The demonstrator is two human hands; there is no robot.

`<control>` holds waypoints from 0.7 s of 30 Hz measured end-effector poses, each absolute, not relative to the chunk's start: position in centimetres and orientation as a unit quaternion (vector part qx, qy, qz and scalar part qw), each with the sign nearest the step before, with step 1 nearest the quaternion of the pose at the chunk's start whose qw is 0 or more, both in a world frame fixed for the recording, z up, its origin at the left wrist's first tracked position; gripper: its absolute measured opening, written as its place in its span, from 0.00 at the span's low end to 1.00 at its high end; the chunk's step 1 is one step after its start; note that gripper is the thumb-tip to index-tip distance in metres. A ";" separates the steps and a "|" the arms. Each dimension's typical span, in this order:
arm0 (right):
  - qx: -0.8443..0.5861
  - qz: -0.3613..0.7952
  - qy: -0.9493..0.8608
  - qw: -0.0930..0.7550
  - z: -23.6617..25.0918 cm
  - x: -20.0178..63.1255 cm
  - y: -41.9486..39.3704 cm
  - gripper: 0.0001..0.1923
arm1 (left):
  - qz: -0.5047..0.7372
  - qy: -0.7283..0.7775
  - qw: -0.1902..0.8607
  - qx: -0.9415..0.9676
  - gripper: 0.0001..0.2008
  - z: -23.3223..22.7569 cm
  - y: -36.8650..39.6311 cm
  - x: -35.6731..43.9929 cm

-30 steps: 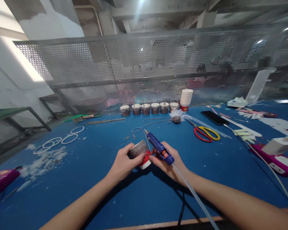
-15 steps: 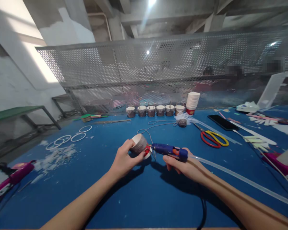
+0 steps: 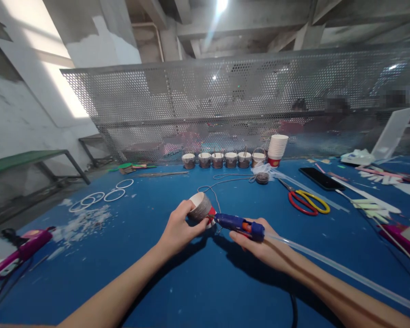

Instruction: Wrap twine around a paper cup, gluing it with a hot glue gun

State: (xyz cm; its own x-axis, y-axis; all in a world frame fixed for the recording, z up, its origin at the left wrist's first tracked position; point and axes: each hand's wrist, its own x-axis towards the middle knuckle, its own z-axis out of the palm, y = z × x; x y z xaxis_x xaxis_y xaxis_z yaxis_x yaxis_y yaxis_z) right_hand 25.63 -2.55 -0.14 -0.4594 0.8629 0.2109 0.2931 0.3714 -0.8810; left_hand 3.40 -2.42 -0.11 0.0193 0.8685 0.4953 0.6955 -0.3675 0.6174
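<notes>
Tilted on its side, a paper cup (image 3: 201, 207) partly wrapped in grey cord is gripped by my left hand (image 3: 179, 228), its open mouth toward the upper left. A red and white band of the cup shows near its base. My right hand (image 3: 259, 241) is closed around a blue hot glue gun (image 3: 237, 224), whose nozzle is at the cup's red band. A long clear glue stick (image 3: 314, 250) sticks out of the gun's back. Grey cord (image 3: 217, 200) runs from the cup back to a small ball of cord (image 3: 262, 178).
Several cord-wrapped cups (image 3: 217, 160) line the back, beside a stack of paper cups (image 3: 278, 148). Scissors (image 3: 307, 202) and a phone (image 3: 321, 178) lie right. White rings (image 3: 114, 195) and scraps lie left. Purple power strips (image 3: 23, 253) sit at both sides; a mesh panel (image 3: 140, 105) stands behind.
The glue gun's nozzle has shifted slightly down and left along the cup's red band. The cup is turned a little in my left hand. The whole view has shifted slightly.
</notes>
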 end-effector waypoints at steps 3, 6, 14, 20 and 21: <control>-0.386 0.391 -0.745 0.380 -0.2 25.7 -2.5 0.16 | 0.430 0.550 0.113 0.707 0.10 0.1 -2.5 3.4; -0.386 0.393 -0.740 0.385 -0.1 25.8 -2.6 0.16 | 0.429 0.549 0.131 0.705 0.10 0.2 -2.5 3.4; -0.389 0.419 -0.738 0.358 0.4 25.7 -2.6 0.18 | 0.425 0.549 0.176 0.698 0.09 0.4 -2.5 3.2; -0.384 0.427 -0.738 0.354 0.5 25.7 -2.7 0.18 | 0.431 0.545 0.185 0.695 0.09 0.6 -2.4 3.1; -0.382 0.427 -0.739 0.354 0.5 25.7 -2.7 0.17 | 0.432 0.545 0.185 0.695 0.09 0.6 -2.4 3.1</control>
State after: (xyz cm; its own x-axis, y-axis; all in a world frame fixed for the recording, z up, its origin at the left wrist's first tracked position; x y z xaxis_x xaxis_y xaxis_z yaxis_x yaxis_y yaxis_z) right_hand 25.72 -2.66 0.49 -0.4570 0.8674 0.1970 0.2636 0.3436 -0.9014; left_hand 3.09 -2.41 0.55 0.0334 0.9166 0.3983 0.5966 -0.3380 0.7278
